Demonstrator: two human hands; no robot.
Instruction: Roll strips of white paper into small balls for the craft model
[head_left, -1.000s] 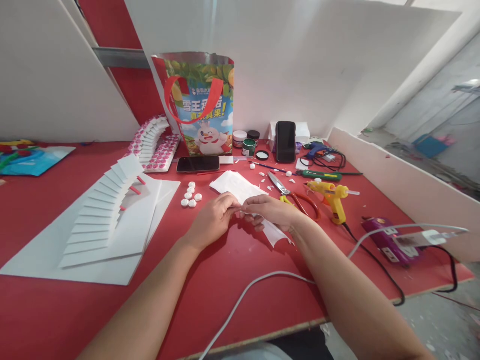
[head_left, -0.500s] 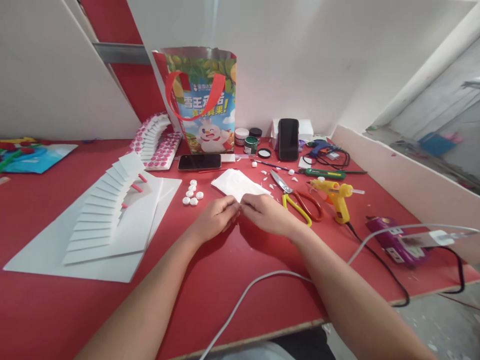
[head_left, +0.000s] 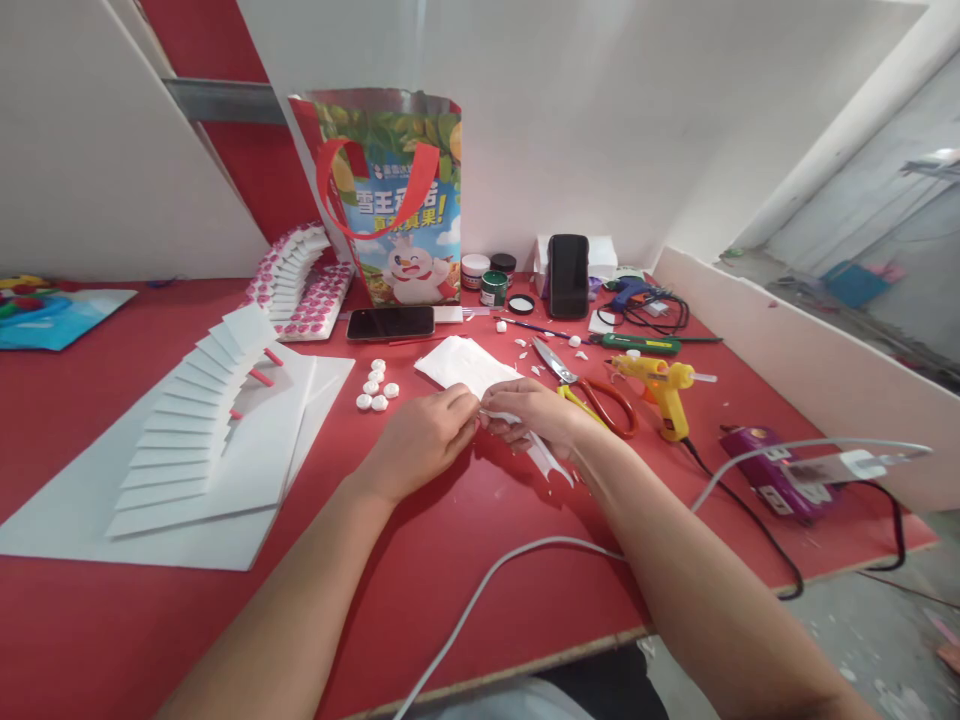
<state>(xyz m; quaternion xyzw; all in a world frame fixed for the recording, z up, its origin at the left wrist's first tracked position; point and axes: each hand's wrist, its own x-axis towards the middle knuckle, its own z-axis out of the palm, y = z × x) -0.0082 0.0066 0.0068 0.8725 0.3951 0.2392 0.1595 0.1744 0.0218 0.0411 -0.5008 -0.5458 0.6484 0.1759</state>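
My left hand (head_left: 426, 437) and my right hand (head_left: 538, 410) meet over the red table, fingertips pinched together. A white paper strip (head_left: 547, 460) runs through the right fingers, and its loose end hangs out below the palm towards the right. The left fingertips are closed at the strip's other end, which is mostly hidden. Just beyond the hands lies a stack of white paper sheets (head_left: 466, 362). Several small white rolled paper rosettes (head_left: 378, 377) are grouped to the left. Scissors (head_left: 556, 360) with red and yellow handles lie to the right of my right hand.
At left, a stepped white foam-board piece (head_left: 184, 425) rests on white boards. A printed bag (head_left: 397, 200), phone (head_left: 390, 322) and paint jars (head_left: 493, 288) stand or lie behind. To the right are a yellow glue gun (head_left: 664, 390), purple power strip (head_left: 772, 470) and white cable (head_left: 510, 560).
The white strip now shows beneath my right hand, which has turned and opened slightly at the palm. The view has shifted a little, so the scene sits farther left.
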